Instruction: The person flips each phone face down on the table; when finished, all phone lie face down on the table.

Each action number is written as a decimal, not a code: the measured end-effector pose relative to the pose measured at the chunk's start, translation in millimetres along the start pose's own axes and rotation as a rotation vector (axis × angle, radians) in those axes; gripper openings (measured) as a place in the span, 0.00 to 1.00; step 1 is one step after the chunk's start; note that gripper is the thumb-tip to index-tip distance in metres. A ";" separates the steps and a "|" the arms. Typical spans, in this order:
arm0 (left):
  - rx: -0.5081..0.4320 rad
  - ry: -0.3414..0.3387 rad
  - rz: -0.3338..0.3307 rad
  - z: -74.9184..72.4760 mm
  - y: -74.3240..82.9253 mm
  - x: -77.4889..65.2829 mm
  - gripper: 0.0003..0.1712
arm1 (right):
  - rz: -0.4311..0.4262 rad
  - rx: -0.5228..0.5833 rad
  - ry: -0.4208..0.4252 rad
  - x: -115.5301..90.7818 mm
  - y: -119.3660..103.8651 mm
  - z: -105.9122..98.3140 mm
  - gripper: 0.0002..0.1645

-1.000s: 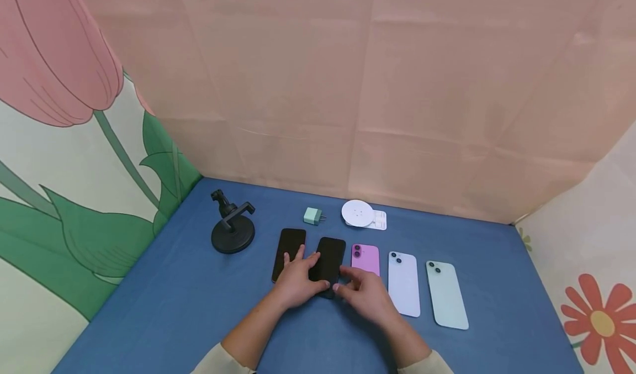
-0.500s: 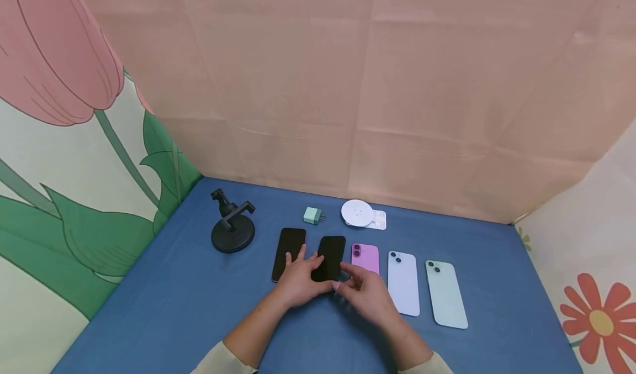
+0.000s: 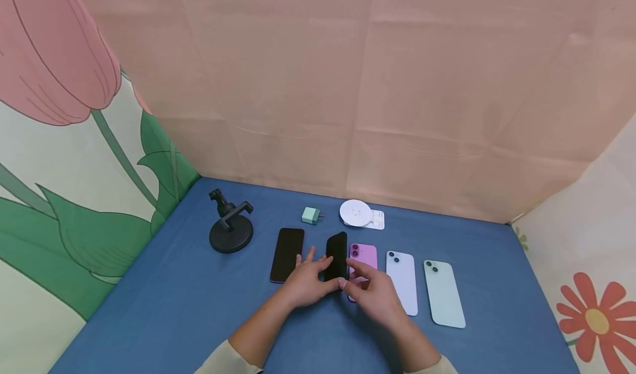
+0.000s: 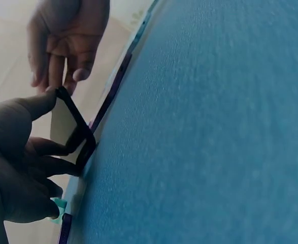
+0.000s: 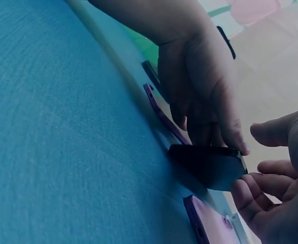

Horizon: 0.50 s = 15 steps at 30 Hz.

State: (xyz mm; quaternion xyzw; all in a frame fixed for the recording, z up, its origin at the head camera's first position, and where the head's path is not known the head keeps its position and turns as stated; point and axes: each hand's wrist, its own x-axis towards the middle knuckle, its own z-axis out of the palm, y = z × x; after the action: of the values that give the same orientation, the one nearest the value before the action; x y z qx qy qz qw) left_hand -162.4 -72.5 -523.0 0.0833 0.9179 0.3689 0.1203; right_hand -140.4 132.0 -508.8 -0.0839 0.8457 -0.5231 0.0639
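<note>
A black smartphone [image 3: 336,251] is tilted up on its left long side, its dark screen turned towards the left. My left hand [image 3: 309,281] grips it, thumb at the raised edge and fingers at the lower edge, as the left wrist view shows on the phone [image 4: 63,122]. My right hand [image 3: 374,294] is beside the raised edge, fingers loosely bent. In the right wrist view its fingertips [image 5: 242,190] are right at the phone's edge and its thumb stands apart. Another dark phone [image 3: 288,252] lies left, and a pink phone [image 3: 365,254] lies right, partly hidden by the right hand.
A lavender phone [image 3: 403,280] and a pale green phone [image 3: 444,294] lie further right, backs up. Behind are a black stand [image 3: 231,234], a mint plug adapter [image 3: 311,215] and a white disc [image 3: 355,212] on a flat white piece. Fabric walls surround the blue table [image 3: 179,296].
The black phone has gone from lying nearly flat to tilted up, its right edge rising. My left hand has shifted slightly right with it, uncovering the dark phone at left.
</note>
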 end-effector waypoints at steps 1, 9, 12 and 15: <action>-0.004 -0.003 0.007 0.6 0.8 0.4 0.43 | 0.003 0.012 0.002 -0.4 -0.2 -0.6 0.33; -0.030 -0.020 0.058 2.8 6.9 1.2 0.40 | 0.007 0.062 0.016 -1.3 -0.7 -2.4 0.32; -0.040 -0.027 0.069 2.5 8.2 1.1 0.39 | 0.002 0.071 0.026 -1.7 -1.1 -2.1 0.31; -0.058 -0.038 0.079 2.3 8.2 1.2 0.38 | -0.005 0.079 0.034 -2.4 -2.4 -1.9 0.31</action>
State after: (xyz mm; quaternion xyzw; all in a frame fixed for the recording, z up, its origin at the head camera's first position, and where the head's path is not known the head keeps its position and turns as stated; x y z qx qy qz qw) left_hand -162.4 -64.7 -519.1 0.1229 0.9003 0.3982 0.1253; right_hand -138.3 133.1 -505.7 -0.0744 0.8253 -0.5574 0.0514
